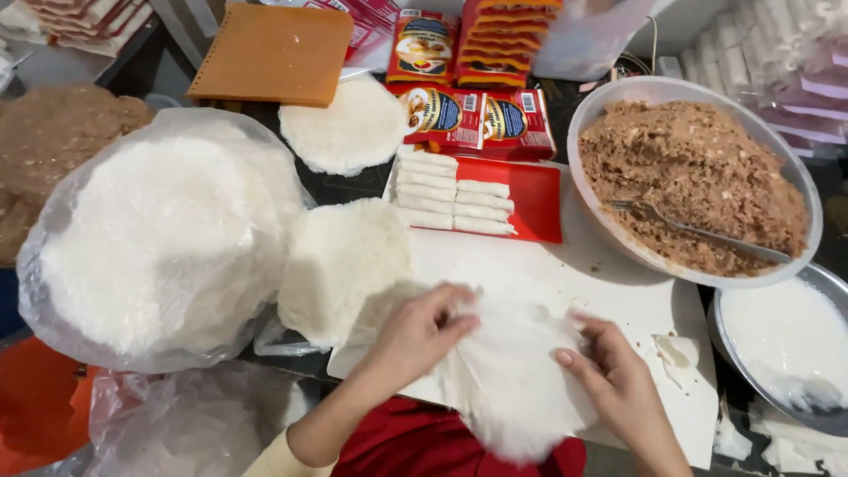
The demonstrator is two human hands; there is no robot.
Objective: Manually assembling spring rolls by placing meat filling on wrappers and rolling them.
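My left hand (415,336) and my right hand (609,371) both pinch a thin white lacy wrapper sheet (508,380) that lies on a white cutting board (636,300) near the front edge. The left fingers grip its upper left edge, the right fingers its right edge. Behind it, several rolled white spring rolls (450,199) lie in rows on a red tray (534,208). A large clear bowl of brown minced filling (689,168) with a metal fork (698,231) in it stands at the right.
A plastic-wrapped pile of white wrappers (159,238) sits at left, a smaller stack (340,265) beside it, one more round (344,128) farther back. A metal bowl of white liquid (786,340) is at right. Red packets (477,115) and an orange sheet (274,53) lie behind.
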